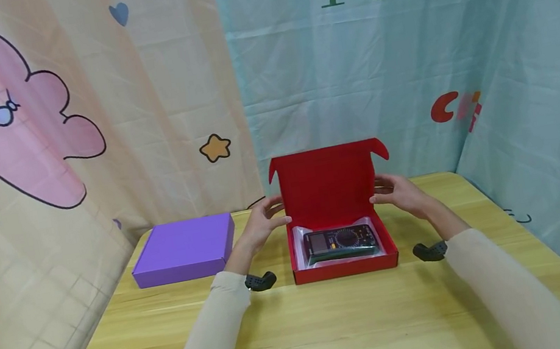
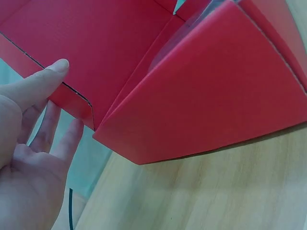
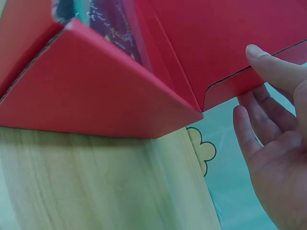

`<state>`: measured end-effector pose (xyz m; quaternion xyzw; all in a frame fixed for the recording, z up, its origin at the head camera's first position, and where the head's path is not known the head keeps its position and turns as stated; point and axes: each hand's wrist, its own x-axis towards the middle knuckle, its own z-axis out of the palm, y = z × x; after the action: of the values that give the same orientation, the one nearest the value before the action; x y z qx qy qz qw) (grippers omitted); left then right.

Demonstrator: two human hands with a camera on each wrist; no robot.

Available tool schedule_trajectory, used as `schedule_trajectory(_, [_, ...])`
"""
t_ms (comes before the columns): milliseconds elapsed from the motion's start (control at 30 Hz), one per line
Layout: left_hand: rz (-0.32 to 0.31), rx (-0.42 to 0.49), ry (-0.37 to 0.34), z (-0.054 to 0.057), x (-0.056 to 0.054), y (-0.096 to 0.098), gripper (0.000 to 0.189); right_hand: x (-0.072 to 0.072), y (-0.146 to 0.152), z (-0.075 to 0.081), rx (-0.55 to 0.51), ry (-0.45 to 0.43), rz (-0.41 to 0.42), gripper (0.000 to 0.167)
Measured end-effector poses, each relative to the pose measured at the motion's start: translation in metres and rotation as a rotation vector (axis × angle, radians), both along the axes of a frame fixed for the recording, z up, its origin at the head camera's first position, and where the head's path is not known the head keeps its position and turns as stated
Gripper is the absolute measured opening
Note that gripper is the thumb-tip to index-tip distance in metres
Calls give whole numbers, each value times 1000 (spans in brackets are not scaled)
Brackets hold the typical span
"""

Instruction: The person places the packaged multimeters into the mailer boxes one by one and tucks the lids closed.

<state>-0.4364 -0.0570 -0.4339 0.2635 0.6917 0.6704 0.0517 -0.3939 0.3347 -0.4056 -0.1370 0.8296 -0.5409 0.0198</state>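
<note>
A red cardboard box [image 1: 346, 269] sits on the table with its lid [image 1: 327, 185] raised upright at the back. Inside lies a dark digital multimeter [image 1: 340, 242] in clear plastic wrap [image 1: 300, 248]. My left hand [image 1: 262, 225] pinches the lid's left edge. In the left wrist view its thumb [image 2: 58, 67] lies on the inner face, fingers behind. The lid's right edge is held likewise by my right hand [image 1: 404, 195]; the right wrist view has that thumb [image 3: 259, 53] over the side flap [image 3: 228, 88]. Most fingertips are hidden behind the lid in the head view.
A closed purple box [image 1: 184, 249] lies to the left of my left hand on the wooden table [image 1: 334, 332]. Printed curtains [image 1: 352, 76] hang right behind the table's far edge and along both sides. A dark wrist camera [image 1: 261, 281] is strapped to each wrist.
</note>
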Motion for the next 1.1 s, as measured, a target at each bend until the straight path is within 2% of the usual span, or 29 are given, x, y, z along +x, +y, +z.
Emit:
schedule_trajectory(333, [11,-21,1,-6,3,-4,57,4,6,-9,-79,22,74,69])
schedule_trajectory(533, [13,6,-1,-7,5,-2,57,7,6,-10,-84,31,90,66])
schedule_trajectory(667, [22,-12,2,-7,8,-2,55,11,5,-11,-71,50,108,64])
schedule_trajectory(867, [23,-74,48,-9,9,-1,53,16,6,-15,-46,69,114,64])
schedule_trajectory(1100, [19,-105,81,-12,12,-1,52,19,6,-18,-45,76,138,57])
